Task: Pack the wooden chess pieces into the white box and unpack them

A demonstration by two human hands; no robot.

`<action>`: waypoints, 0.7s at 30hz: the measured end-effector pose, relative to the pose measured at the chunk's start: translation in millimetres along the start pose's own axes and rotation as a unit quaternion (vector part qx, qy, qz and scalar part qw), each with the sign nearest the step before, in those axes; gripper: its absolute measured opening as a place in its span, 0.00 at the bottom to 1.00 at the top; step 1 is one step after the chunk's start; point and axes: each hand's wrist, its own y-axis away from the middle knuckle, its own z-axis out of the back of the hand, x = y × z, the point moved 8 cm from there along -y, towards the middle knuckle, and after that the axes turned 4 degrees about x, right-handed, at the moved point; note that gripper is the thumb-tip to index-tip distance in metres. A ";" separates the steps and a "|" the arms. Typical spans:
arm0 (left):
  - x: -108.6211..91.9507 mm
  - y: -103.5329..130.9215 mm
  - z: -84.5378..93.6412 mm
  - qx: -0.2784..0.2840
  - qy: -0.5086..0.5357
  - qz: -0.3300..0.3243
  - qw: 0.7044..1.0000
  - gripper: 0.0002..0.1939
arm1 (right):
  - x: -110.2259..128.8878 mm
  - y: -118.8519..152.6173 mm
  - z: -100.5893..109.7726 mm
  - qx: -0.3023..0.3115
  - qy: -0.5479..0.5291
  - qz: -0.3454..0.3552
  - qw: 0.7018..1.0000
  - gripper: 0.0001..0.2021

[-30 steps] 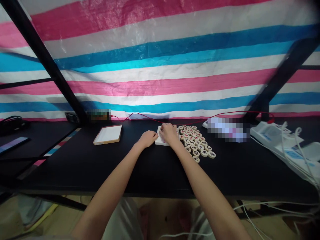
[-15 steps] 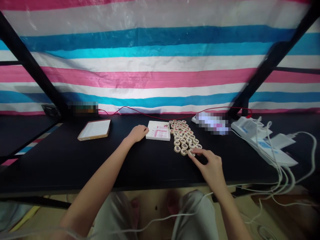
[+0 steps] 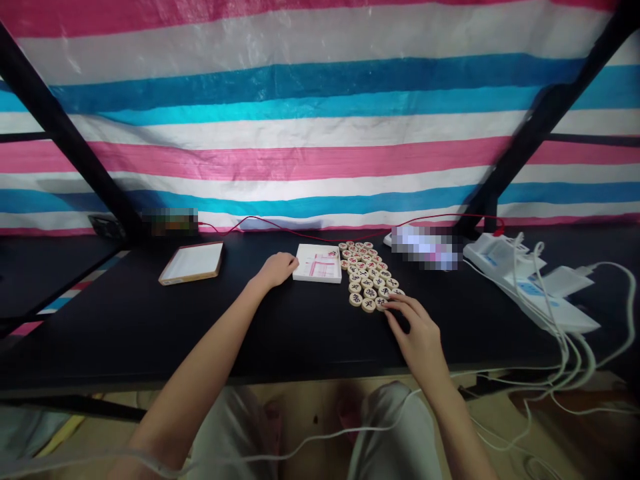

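Round Chinese chess pieces [image 3: 370, 273] lie in close rows on the black table, red characters at the back and black ones at the front. By the front row, my right hand [image 3: 416, 333] has thumb and fingers a little apart, fingertips beside a black-character piece [image 3: 381, 304]. A shallow white box [image 3: 317, 277] stands left of the pieces, with a red-marked piece [image 3: 333, 253] in its back right corner and pink lines on its floor. My left hand [image 3: 278, 269] is closed at the box's left wall, fingers curled against its edge.
A box lid [image 3: 193, 262] with a white inside lies at the left. White power strips [image 3: 533, 287] with plugs and cables occupy the right side. A blurred device [image 3: 425, 247] sits behind the pieces, and a red cable [image 3: 280, 227] runs along the back.
My right hand has eased slightly right, its fingers loosening from the front-row piece, whose character now shows more. My left hand stays at the box.
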 end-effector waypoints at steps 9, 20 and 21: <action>0.1 -0.2 0.9 0.001 0.006 0.004 1.000 0.21 | 43.0 -90.4 -47.2 0.099 0.153 0.069 0.981 0.10; -2.1 0.0 0.9 -0.005 0.005 -0.006 1.000 0.20 | 39.9 -162.9 -146.5 0.289 0.354 0.166 0.874 0.14; -2.1 -0.2 0.7 -0.007 0.005 -0.007 1.000 0.21 | 40.3 -163.3 -147.3 0.289 0.355 0.167 0.873 0.13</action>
